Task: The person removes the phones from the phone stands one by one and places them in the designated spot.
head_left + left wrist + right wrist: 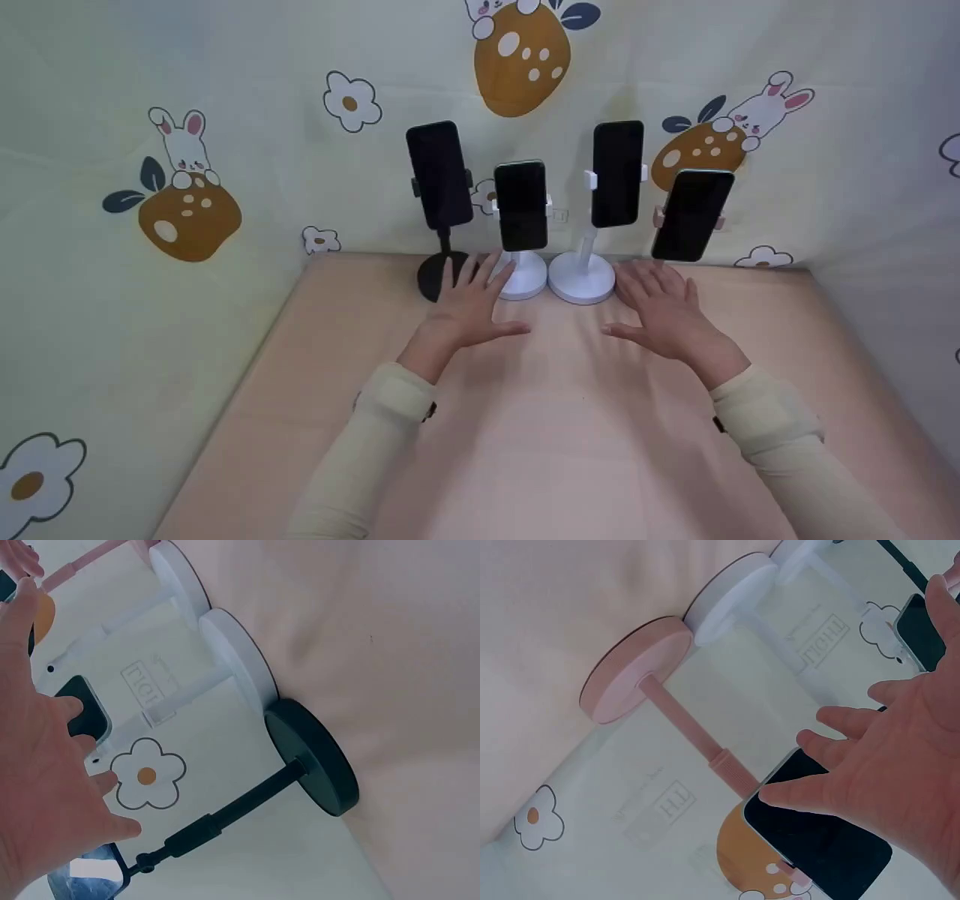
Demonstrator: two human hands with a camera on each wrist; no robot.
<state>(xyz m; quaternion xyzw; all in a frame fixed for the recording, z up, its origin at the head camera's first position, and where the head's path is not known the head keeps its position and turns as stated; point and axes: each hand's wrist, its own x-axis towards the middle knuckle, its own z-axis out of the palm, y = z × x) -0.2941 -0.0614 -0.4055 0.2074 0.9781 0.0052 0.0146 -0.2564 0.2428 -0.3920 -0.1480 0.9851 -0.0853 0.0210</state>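
The left hand and right hand are spread, fingers straight, gripping nothing; whether any fingertip touches anything cannot be told. Nearest the left, farther from the person, stand the black stand and left white stand; nearest the right, the pink stand, with the right white stand between; each bears a phone, long axis near upright, the outer two leaning outward.

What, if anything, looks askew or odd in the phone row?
In the head view, the leftmost phone, on the black stand, tips left and the rightmost phone, on the pink stand, tips right. The second phone and third phone look nearly upright, so the outer two look odd. I see no spill or damage.
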